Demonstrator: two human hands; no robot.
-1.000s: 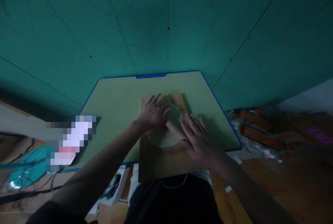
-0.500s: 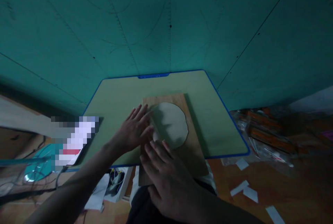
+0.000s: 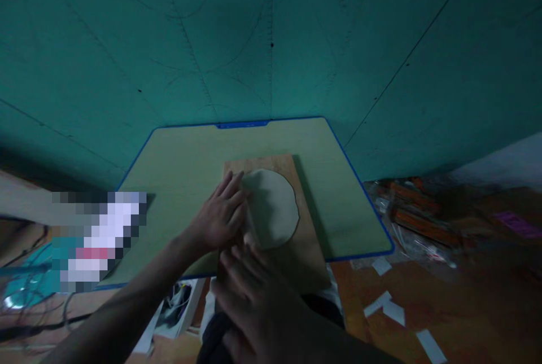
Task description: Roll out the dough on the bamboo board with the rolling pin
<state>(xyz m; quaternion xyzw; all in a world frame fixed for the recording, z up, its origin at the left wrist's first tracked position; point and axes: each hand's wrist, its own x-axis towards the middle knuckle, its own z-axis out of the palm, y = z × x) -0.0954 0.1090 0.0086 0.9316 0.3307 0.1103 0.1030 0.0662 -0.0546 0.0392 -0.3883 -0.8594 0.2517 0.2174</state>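
Observation:
A thin round sheet of dough (image 3: 275,209) lies on a wooden board (image 3: 311,259). Along its left edge runs a narrow pale rod (image 3: 250,229), which looks like a rolling pin; my hands and shadow cover most of it. My left hand (image 3: 222,214) rests palm down at the upper left of the dough, fingers stretched out and close together, over the rod's far part. Lower down, my right hand (image 3: 254,290) lies with its fingers extended and slightly apart, the fingertips at the rod's near end. Neither hand wraps around anything.
The board overhangs the near edge of a light table (image 3: 186,155) with blue trim, set against a green wall (image 3: 271,25). A blurred-out, phone-like device (image 3: 112,228) stands at left. Wrapped packages (image 3: 423,223) and paper scraps (image 3: 393,312) lie on the floor at right.
The view has shifted slightly. My left hand's fingers have drawn closer together, and the hand sits a little further right over the board. My right hand has come slightly nearer to my body.

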